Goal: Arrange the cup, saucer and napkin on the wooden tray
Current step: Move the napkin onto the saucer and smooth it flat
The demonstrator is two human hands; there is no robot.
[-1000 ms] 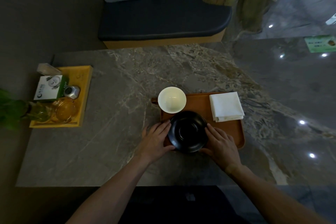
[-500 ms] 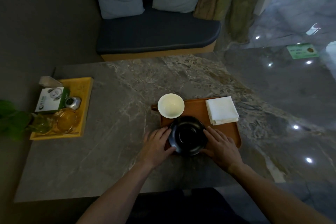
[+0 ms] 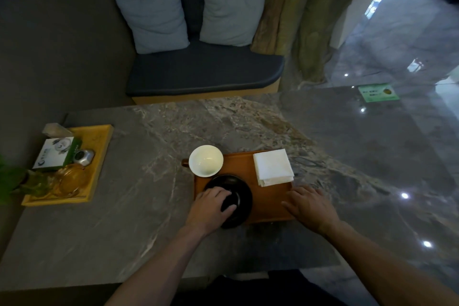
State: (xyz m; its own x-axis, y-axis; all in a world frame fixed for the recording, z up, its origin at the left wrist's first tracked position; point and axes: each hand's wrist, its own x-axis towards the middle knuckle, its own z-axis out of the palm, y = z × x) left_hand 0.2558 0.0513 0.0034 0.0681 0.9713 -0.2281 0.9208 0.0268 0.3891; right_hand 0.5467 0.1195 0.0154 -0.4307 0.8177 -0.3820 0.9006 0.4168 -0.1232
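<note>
A wooden tray lies on the marble table in front of me. A white cup stands at the tray's far left corner. A folded white napkin lies on its far right part. A black saucer sits at the tray's near left, its near edge over the tray's rim. My left hand rests on the saucer's left side, fingers curled over it. My right hand lies flat at the tray's near right corner, fingers apart, holding nothing.
A yellow tray at the table's left edge holds a box, a small metal tin and glassware. Green leaves poke in at the far left. A bench with two cushions stands beyond the table.
My right hand has left the saucer and moved right to the tray's near right corner. My left hand has slid onto the saucer. The camera has tilted up.
</note>
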